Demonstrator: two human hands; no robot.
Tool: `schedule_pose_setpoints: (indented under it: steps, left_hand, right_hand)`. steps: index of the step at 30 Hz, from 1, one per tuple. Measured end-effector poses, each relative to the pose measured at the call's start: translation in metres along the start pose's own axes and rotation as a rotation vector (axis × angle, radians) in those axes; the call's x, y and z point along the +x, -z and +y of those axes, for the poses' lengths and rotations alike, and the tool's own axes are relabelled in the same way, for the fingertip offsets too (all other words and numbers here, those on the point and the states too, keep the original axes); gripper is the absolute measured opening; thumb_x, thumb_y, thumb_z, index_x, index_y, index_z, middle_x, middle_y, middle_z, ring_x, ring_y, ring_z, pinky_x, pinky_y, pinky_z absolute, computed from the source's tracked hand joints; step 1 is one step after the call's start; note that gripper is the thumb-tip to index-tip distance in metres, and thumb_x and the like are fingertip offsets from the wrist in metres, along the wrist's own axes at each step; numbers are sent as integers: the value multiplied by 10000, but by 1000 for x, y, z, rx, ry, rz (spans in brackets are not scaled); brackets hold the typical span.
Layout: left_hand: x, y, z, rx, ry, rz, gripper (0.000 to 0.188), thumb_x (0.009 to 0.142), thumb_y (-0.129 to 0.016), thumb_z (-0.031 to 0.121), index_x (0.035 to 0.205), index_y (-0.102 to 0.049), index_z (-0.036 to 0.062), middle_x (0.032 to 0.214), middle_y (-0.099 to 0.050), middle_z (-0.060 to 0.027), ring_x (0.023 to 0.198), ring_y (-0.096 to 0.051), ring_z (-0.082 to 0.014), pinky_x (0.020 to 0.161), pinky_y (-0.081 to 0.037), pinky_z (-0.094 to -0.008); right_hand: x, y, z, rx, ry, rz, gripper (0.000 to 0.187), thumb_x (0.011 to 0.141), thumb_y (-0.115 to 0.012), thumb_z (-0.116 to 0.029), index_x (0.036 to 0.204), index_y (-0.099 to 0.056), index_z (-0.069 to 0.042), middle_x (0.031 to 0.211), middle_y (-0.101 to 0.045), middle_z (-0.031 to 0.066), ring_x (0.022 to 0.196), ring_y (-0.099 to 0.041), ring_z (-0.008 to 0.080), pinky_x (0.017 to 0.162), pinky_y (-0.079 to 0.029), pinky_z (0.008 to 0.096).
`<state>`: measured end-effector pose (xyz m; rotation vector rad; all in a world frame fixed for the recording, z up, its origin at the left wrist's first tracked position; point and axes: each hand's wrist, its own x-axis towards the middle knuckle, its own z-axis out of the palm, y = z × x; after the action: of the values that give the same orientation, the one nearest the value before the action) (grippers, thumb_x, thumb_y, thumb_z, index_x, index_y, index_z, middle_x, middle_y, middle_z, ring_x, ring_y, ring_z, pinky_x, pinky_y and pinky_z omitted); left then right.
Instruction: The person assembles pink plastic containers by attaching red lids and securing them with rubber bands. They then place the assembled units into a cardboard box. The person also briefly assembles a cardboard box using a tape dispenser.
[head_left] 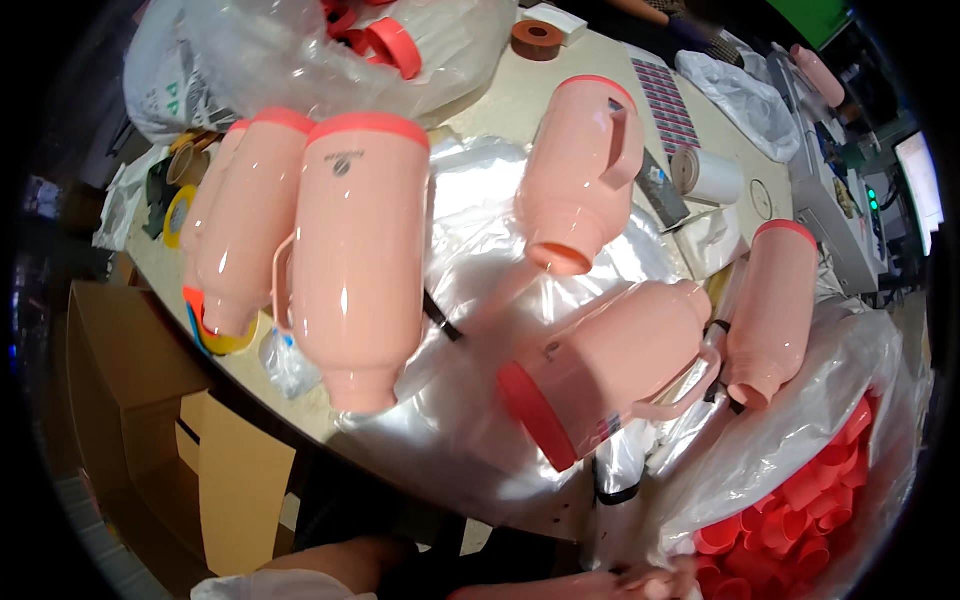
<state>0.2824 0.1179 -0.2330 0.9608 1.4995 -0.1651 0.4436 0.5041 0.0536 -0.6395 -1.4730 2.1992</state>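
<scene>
- In the head view, a bare hand [655,580] shows at the bottom edge, blurred and cut off; I cannot tell which hand it is, or whether its fingers are loose or grasping. The other hand I cannot make out.
- Up the table from it, a glossy pink plastic flask body with a red end band and looped handle [620,350] lies on its side over crinkled silvery plastic sheeting [470,190], other pink flasks [360,255] around it.
- The step seems to be handling these flasks; lifting the nearest would call for a free palm round its barrel or handle.
- At right, a clear plastic bag [840,350] holds many red cup-like pieces [785,525].
- At far left, a cloudy clear bag [250,60] holds red rings [393,48].
- A brown cardboard box [135,400] stands open; its contents I cannot see.
</scene>
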Motion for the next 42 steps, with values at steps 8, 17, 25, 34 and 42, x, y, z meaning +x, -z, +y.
schedule_pose_setpoints:
  steps: [8,17,25,34,42]
  left_hand:
    - [37,-35,-6,110,-41,168,446,889,-676,343,1209,-632,35,1203,-651,-144,1141,-608,-360,985,-473,-481]
    - [35,-23,31,301,-338,420,453,889,-679,348,1211,-628,34,1207,-647,-143,1143,-604,-363,993,-464,-486]
    - [-305,42,-189,-44,291,1524,785,601,-927,146,1266,-530,21,1218,-587,-221,1161,-558,-413,1001,-465,-484]
    - [-283,-20,-278,-122,401,1529,303,785,-812,135,971,-626,-17,874,-665,-201,830,-634,-403,740,-503,-477]
    - [-229,-14,-208,-120,48,1672,548,852,-769,153,1303,-539,-56,1273,-587,-252,1195,-561,-398,1029,-433,-417]
  right_hand:
    - [-84,-69,56,-47,-99,205,933,675,-874,-426,1354,-422,28,1219,-614,261,1106,-618,326,974,-496,424]
    - [-212,-146,112,-113,212,337,838,852,-668,-495,1462,-370,-4,1292,-589,210,1201,-583,287,1058,-462,422]
    - [-202,-179,74,-7,233,90,741,641,-893,-252,1222,-532,31,1163,-669,188,1091,-671,286,995,-521,400]
    - [-105,-227,129,-208,45,-435,789,643,-910,-337,1268,-591,23,1171,-660,79,1110,-621,161,1018,-474,307]
    - [-91,-235,177,-277,27,-175,692,738,-846,-325,1266,-528,-10,1181,-578,97,1138,-533,168,995,-439,319]
